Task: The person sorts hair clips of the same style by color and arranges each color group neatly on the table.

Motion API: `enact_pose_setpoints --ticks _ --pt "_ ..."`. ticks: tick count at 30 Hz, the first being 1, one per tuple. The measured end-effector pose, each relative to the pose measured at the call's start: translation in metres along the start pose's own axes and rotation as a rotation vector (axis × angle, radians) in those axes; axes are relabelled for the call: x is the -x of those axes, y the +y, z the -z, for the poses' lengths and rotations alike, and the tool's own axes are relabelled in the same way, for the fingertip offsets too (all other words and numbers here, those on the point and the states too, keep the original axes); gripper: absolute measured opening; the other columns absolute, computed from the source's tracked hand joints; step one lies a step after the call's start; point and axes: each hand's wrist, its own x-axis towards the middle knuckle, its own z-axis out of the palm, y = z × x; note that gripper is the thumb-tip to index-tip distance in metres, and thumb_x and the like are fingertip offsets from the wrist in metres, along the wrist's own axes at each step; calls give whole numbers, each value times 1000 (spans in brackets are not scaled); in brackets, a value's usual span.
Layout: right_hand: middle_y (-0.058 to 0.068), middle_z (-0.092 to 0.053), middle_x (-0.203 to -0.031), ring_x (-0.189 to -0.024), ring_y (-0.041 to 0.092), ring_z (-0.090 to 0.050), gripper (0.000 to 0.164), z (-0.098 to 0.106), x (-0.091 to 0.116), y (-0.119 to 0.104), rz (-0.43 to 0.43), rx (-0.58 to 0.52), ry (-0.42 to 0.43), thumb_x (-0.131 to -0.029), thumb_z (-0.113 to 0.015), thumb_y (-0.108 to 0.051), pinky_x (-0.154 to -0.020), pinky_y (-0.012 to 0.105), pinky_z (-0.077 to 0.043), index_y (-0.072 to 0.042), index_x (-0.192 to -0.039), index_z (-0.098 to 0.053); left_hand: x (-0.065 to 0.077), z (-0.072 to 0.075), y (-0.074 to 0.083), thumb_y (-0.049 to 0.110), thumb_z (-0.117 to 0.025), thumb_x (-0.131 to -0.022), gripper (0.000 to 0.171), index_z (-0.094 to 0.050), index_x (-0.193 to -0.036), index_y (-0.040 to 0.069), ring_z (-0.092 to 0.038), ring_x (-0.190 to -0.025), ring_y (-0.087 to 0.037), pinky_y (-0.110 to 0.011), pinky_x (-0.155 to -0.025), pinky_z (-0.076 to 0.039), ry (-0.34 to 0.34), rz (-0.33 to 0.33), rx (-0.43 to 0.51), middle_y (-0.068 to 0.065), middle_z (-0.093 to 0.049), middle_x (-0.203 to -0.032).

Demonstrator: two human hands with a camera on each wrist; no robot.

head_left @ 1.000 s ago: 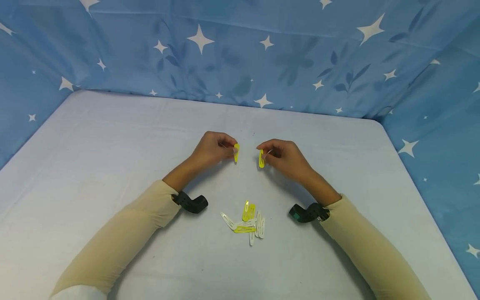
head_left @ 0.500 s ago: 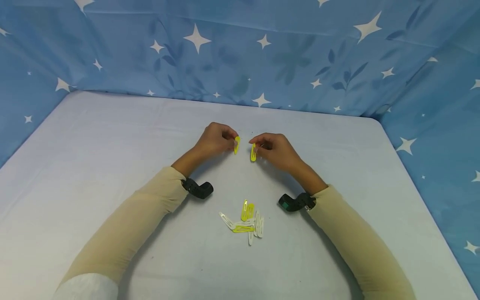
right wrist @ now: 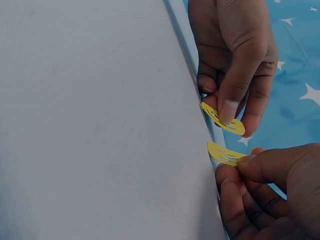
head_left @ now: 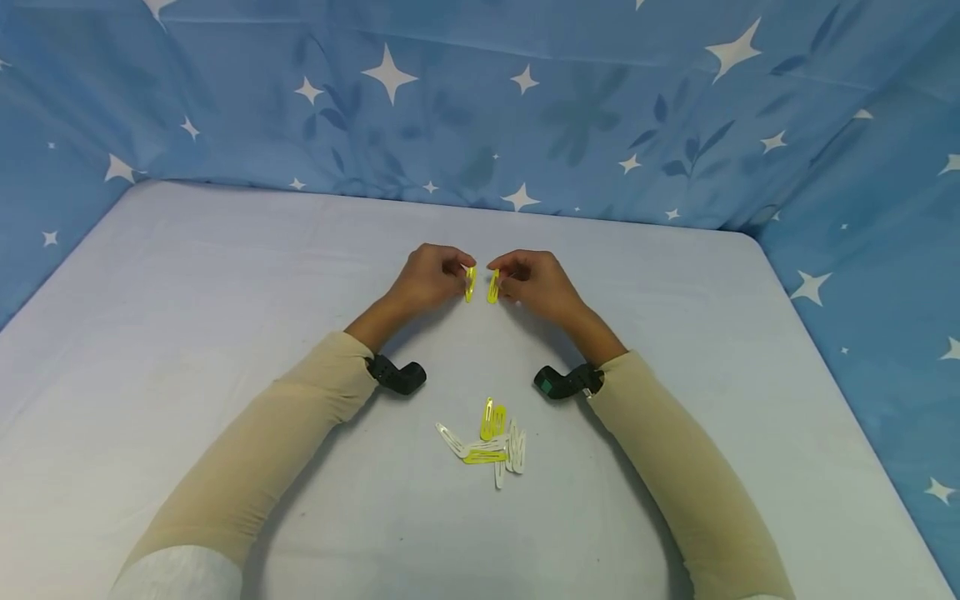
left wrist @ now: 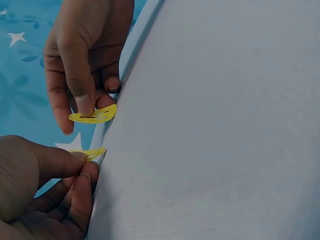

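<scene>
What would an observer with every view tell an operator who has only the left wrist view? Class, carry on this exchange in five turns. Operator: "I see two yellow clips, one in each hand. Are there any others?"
Observer: Yes, a pile of them lies on the table, below the left hand and right hand in the head view.
Operator: Which colours are in it?
Observer: Both white clips and yellow clips.
Operator: What clothing shows?
Observer: Two beige sleeves.
</scene>
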Motion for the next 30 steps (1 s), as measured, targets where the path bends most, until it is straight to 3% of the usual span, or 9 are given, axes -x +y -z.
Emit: enact_pose_setpoints --ticks 7,22,30 --pt "12 -63 -93 -74 21 -58 25 -4 -4 -3 -18 53 1 -89 -61 3 -63 28 -49 1 -114 -68 0 -1 -1 -4 -60 -87 26 -69 -112 -4 -60 -90 -22 -32 -80 -48 -3 -10 6 -13 -66 -98" --pt "10 -65 -94 -82 21 -59 24 -7 -13 -9 -80 188 -19 -91 -61 -2 -67 29 -48 -2 -113 -70 -2 -3 -1 -5 -60 -86 25 -69 -110 -6 -62 -89 -22 -32 -79 -49 17 10 20 -14 -67 -98" --pt "10 -65 -95 -87 21 -59 23 -9 -13 -10 -90 241 -23 -91 -62 -4 -78 33 -46 -4 -111 -71 -1 -4 1 -4 -60 -87 24 -69 -109 -6 -62 -90 -22 -32 -81 -49 27 18 10 -14 -68 -98"
